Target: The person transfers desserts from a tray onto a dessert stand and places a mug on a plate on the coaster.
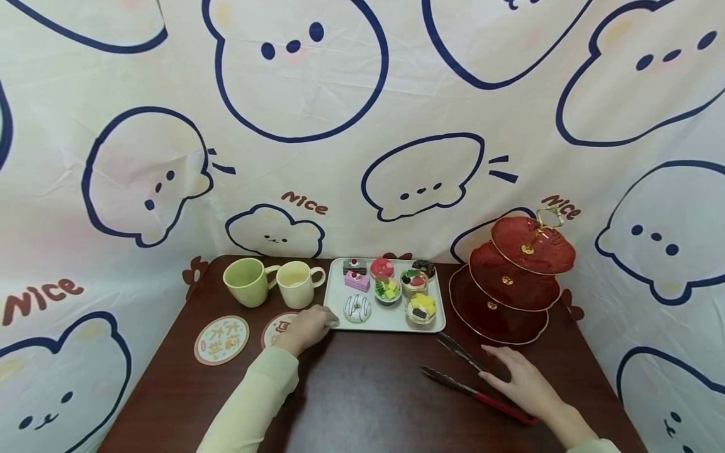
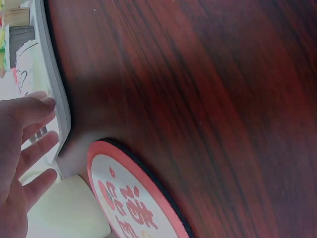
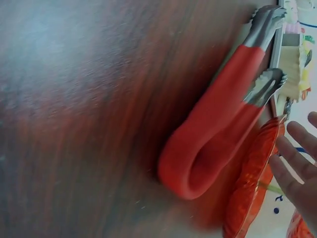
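Note:
My left hand (image 1: 308, 328) is at the front left corner of a white rectangular tray (image 1: 340, 289). In the left wrist view its thumb lies by the tray rim (image 2: 55, 79) and the other fingers are spread apart. Small metallic strips (image 2: 38, 134) show between those fingers; I cannot tell what they are. On the right, my right hand (image 1: 523, 380) is over red-handled metal tongs (image 1: 474, 393), fingers extended and apart. The right wrist view shows the tongs (image 3: 210, 116) lying spread on the table, apart from the hand (image 3: 299, 168).
On the tray are a white donut (image 1: 357, 308), a pink donut (image 1: 382, 268), a pink cake slice (image 1: 357, 281) and several tarts. A three-tier red stand (image 1: 515, 296) is at right. Left are a green mug (image 1: 247, 283), a cream mug (image 1: 297, 286) and two round coasters (image 1: 221, 340).

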`<action>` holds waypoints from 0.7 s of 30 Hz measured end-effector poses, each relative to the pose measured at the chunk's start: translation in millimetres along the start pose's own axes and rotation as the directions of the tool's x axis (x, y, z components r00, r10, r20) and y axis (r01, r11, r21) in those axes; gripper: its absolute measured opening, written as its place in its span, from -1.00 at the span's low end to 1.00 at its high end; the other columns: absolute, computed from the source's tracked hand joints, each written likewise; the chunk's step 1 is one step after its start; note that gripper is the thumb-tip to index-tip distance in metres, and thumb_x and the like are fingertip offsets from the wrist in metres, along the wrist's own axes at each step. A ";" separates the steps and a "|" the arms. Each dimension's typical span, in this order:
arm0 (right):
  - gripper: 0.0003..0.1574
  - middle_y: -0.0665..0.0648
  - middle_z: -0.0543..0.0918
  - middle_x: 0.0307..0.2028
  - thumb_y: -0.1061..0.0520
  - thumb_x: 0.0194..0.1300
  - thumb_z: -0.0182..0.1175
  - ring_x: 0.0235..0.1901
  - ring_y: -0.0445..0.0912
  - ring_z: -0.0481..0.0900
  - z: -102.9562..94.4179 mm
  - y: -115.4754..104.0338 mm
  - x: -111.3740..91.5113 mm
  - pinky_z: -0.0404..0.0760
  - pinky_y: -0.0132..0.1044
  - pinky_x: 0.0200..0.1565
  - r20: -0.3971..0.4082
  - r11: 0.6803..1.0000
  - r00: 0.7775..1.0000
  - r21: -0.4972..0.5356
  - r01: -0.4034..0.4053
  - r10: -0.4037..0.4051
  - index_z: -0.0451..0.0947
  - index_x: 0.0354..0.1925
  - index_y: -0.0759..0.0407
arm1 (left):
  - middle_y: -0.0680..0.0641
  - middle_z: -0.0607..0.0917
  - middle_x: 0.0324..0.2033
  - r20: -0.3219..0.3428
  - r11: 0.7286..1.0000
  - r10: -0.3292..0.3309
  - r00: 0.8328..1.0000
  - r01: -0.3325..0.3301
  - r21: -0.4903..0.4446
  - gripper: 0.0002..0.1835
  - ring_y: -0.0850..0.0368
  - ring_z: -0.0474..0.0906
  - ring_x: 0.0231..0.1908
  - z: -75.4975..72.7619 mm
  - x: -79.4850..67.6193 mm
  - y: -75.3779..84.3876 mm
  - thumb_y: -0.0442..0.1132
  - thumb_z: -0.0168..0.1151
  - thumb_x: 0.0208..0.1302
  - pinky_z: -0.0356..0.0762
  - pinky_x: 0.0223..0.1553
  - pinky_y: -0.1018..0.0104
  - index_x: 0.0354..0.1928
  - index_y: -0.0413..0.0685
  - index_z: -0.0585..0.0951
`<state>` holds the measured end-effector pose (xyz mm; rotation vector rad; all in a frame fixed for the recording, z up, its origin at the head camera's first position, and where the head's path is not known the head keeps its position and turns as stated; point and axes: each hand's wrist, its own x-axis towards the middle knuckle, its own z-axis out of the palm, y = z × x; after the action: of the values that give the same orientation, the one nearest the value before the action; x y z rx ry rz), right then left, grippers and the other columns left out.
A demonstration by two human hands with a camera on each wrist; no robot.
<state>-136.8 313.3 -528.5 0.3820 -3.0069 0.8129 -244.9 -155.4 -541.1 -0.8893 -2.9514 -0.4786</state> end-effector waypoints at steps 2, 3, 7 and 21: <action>-0.21 0.29 0.55 0.24 -0.21 0.33 0.35 0.27 0.36 0.43 0.7 4.7 -3.0 0.45 0.38 0.13 0.023 1.000 1.000 0.002 -0.018 0.018 0.49 0.36 0.17 | -0.10 0.76 -0.19 0.015 1.000 -0.009 1.000 0.009 -0.008 -0.79 -0.10 0.67 -0.10 0.9 0.7 0.5 -0.50 0.30 0.25 0.65 -0.07 0.01 -0.12 -0.20 0.78; -0.19 0.30 0.55 0.24 -0.23 0.32 0.36 0.26 0.37 0.43 1.1 6.8 -4.4 0.45 0.38 0.12 0.034 1.000 0.999 0.002 -0.027 0.027 0.49 0.36 0.18 | -0.10 0.75 -0.19 0.024 1.000 -0.015 1.000 0.016 -0.015 -0.79 -0.09 0.66 -0.10 1.1 1.1 0.7 -0.50 0.29 0.26 0.65 -0.08 0.02 -0.12 -0.19 0.78; -0.10 0.30 0.55 0.21 -0.29 0.28 0.37 0.22 0.35 0.46 3.2 13.6 -10.2 0.48 0.36 0.10 0.074 0.999 0.996 -0.003 -0.049 0.049 0.47 0.37 0.20 | -0.11 0.74 -0.19 0.056 0.998 -0.025 0.998 0.028 -0.048 -0.77 -0.09 0.65 -0.10 1.1 2.9 1.2 -0.52 0.24 0.28 0.64 -0.06 0.02 -0.11 -0.19 0.78; 0.09 0.12 0.54 0.04 -0.36 0.06 0.49 0.09 0.18 0.51 18.8 26.4 -20.6 0.56 0.20 0.04 0.149 1.000 0.989 0.013 -0.027 0.025 0.45 0.36 0.21 | -0.13 0.73 -0.29 0.077 0.997 0.034 0.996 -0.028 -0.077 -0.81 -0.08 0.69 -0.17 5.0 9.7 3.3 -0.58 0.24 0.20 0.65 -0.08 0.08 -0.23 -0.27 0.75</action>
<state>-121.9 330.8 -559.2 0.4229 -3.1507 0.8461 -251.0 -146.0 -543.9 -0.9824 -3.0030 -0.5702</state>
